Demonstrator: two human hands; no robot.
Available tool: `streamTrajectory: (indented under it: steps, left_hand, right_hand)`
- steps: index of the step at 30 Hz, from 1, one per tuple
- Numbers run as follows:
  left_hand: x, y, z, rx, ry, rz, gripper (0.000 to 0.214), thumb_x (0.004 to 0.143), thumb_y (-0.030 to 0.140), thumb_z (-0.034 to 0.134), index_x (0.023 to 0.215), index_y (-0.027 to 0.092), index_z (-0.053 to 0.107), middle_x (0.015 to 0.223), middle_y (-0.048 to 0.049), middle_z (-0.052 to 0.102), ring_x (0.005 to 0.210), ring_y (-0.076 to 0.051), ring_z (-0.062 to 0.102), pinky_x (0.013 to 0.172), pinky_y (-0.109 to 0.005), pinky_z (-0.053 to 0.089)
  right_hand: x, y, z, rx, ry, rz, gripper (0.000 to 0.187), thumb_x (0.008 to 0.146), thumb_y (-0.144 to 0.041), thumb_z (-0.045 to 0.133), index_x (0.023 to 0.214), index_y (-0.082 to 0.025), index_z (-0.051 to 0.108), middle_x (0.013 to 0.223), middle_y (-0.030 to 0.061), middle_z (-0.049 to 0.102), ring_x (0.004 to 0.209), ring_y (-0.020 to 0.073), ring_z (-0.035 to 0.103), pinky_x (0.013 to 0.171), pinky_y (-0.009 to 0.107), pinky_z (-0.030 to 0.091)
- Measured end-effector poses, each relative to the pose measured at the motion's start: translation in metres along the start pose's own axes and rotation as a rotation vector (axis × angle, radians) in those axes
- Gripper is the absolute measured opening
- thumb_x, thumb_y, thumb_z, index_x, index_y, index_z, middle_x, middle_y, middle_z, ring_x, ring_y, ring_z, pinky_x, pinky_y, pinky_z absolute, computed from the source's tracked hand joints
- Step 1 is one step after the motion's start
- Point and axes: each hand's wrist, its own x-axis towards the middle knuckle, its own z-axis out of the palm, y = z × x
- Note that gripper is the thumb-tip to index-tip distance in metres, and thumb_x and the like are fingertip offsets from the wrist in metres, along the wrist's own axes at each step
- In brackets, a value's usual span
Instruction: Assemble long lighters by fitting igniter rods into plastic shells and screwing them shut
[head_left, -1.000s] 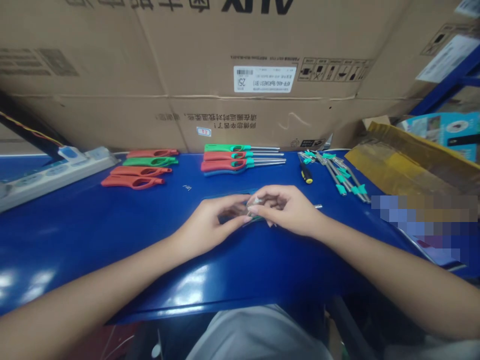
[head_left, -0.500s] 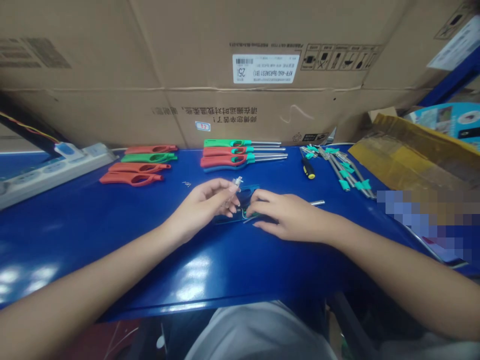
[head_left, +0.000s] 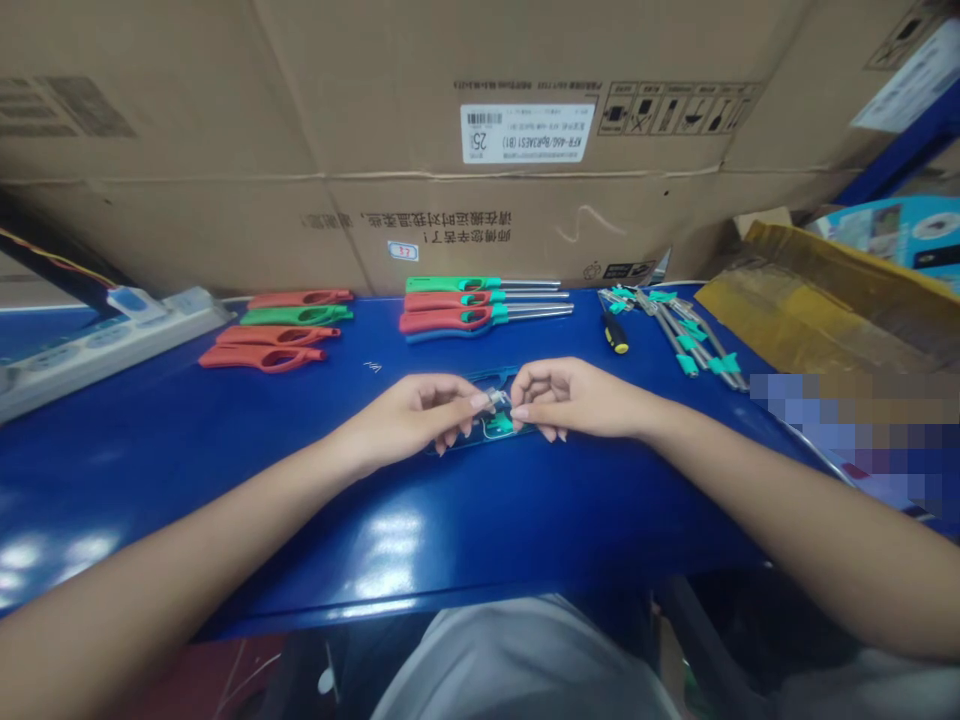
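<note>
My left hand (head_left: 420,412) and my right hand (head_left: 570,398) meet at the middle of the blue table (head_left: 225,470). Both pinch a small clear plastic part (head_left: 496,398) between thumb and fingers, from opposite sides. Just under the hands lies a blue lighter shell (head_left: 487,425) with a teal piece inside it, partly hidden by my fingers. Several assembled long lighters (head_left: 465,305), green, red and blue with metal tubes, lie in a row behind the hands.
Red and green handle shells (head_left: 281,330) lie at the back left, a white power strip (head_left: 97,335) beyond them. A black-and-yellow screwdriver (head_left: 615,335) and several metal tubes with teal ends (head_left: 686,335) lie at the back right. Large cardboard boxes (head_left: 450,150) wall the back.
My right hand has lifted off the shell and come up to the clear part. My left hand has lowered that part slightly toward the right hand. Both now pinch it.
</note>
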Motion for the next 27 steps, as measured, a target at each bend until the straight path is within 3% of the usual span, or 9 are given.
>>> streamTrajectory:
  steps: [4,22,27]
  left_hand:
    - [-0.0002,0.0008,-0.0001,-0.003,-0.016,0.002,0.04,0.081,0.055,0.074,0.08,0.015,0.067,0.059,0.0029,0.056,0.052,-0.009,0.051,0.047,-0.018,0.043]
    - [0.0002,0.0011,-0.0026,0.039,-0.069,-0.029,0.037,0.083,0.05,0.073,0.087,0.014,0.069,0.062,0.0032,0.058,0.055,-0.008,0.054,0.051,-0.019,0.046]
    - [0.0002,0.0024,-0.0023,0.014,-0.036,-0.046,0.035,0.082,0.048,0.073,0.083,0.013,0.067,0.06,0.0034,0.057,0.054,-0.009,0.054,0.051,-0.019,0.045]
  right_hand:
    - [0.0019,0.003,-0.0012,0.033,0.006,-0.007,0.027,0.083,-0.035,0.077,0.094,-0.016,0.062,0.079,-0.0001,0.069,0.058,0.0084,0.063,0.049,0.019,0.049]
    - [0.0031,0.003,0.0005,-0.003,0.048,-0.019,0.022,0.086,-0.027,0.072,0.103,-0.014,0.07,0.071,-0.0025,0.065,0.055,0.0075,0.061,0.046,0.018,0.05]
    - [0.0033,0.0028,-0.0005,-0.012,0.057,-0.024,0.018,0.088,-0.031,0.069,0.094,-0.013,0.069,0.074,-0.0005,0.066,0.056,0.0075,0.06,0.045,0.018,0.05]
